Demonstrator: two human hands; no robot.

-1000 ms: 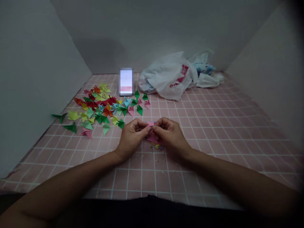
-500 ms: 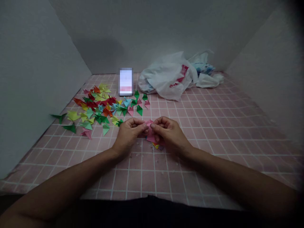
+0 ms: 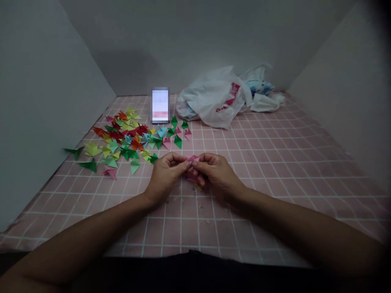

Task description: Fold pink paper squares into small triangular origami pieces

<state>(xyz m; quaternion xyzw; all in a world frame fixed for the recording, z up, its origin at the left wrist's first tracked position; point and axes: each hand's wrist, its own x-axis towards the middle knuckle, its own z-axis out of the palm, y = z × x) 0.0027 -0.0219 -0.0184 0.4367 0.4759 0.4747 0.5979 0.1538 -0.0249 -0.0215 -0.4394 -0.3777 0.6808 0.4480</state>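
Pink paper (image 3: 193,158), at the clock-face centre, is pinched between the thumbs and fingers of the left hand (image 3: 167,173), at 8 o'clock, and the right hand (image 3: 218,175), at 4 o'clock; both hands are clamped on it, thumb tips almost meeting. Compared with half a second earlier, when a taller pink face showed between the thumbs, only a low peak now rises above them. The paper's lower part is largely covered by fingers, so its folds cannot be made out. At 6 o'clock, a yellow scrap (image 3: 198,186) is mostly hidden beneath the hands. Folded paper pieces (image 3: 142,130) overlap at 10 o'clock, obscuring one another. Farther out stand a phone (image 3: 160,105), its screen pixelated, at 11 o'clock, and a white plastic bag (image 3: 207,97) at 1 o'clock, contents unclear. Both forearms are cut off by the frame.
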